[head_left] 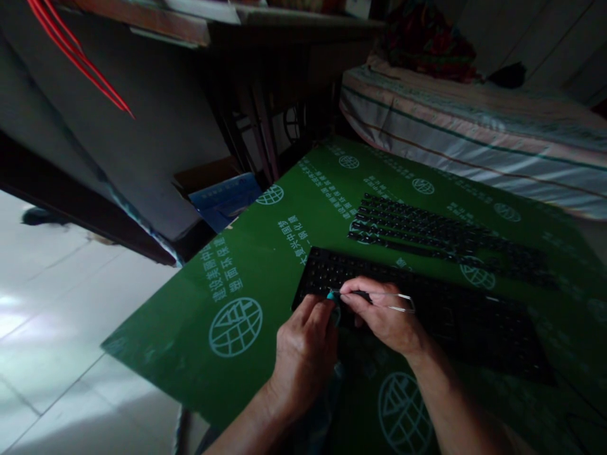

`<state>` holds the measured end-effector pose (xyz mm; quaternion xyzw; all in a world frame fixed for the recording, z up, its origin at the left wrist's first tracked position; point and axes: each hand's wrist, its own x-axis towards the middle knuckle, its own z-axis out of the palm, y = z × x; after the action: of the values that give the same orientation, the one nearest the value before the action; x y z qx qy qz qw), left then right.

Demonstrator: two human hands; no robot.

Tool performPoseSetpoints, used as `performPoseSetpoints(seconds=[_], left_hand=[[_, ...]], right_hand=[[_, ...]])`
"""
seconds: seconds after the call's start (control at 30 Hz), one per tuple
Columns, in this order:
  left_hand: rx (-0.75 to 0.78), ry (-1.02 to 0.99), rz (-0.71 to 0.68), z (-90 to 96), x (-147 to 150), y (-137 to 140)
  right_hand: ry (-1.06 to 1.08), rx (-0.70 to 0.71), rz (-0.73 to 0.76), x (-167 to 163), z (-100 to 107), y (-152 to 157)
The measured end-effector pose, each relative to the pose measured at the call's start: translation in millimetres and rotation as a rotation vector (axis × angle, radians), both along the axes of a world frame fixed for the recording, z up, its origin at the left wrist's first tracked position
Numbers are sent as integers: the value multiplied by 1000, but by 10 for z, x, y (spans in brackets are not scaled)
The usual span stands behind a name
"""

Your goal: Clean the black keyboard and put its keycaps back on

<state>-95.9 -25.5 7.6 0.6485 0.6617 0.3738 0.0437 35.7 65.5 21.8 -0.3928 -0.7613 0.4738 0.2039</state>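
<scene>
Keyboard, black and partly covered by the hands, lies aslant on the green printed surface, between its near edge and the rows of loose black keycaps set out towards the far edge. The right hand grasps a wire keycap puller between thumb and fingers, its silver wire loop sticking out behind the knuckles towards the surface's right side. The left hand has thumb and forefinger pinched on a small teal piece, too small to identify, over the keyboard's left end; the puller's dark tip is right beside it, though whether they touch I cannot tell. Beyond the far edge stands a bed; near the left edge is a blue box
</scene>
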Motion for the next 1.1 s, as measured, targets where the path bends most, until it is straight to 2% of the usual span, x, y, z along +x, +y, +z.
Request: performPoseSetpoints(seconds=[0.53, 0.7, 0.87, 1.1], left_hand=[[-166, -54, -58, 21, 196, 45], [-166, -44, -59, 24, 208, 65], [-128, -25, -48, 25, 175, 57], [-138, -35, -103, -2, 233, 59]], right_hand=[[-20, -51, -81, 274, 21, -32], [-1, -71, -142, 331, -9, -47], [42, -81, -120, 310, -51, -46], [22, -75, -131, 369, -21, -54]])
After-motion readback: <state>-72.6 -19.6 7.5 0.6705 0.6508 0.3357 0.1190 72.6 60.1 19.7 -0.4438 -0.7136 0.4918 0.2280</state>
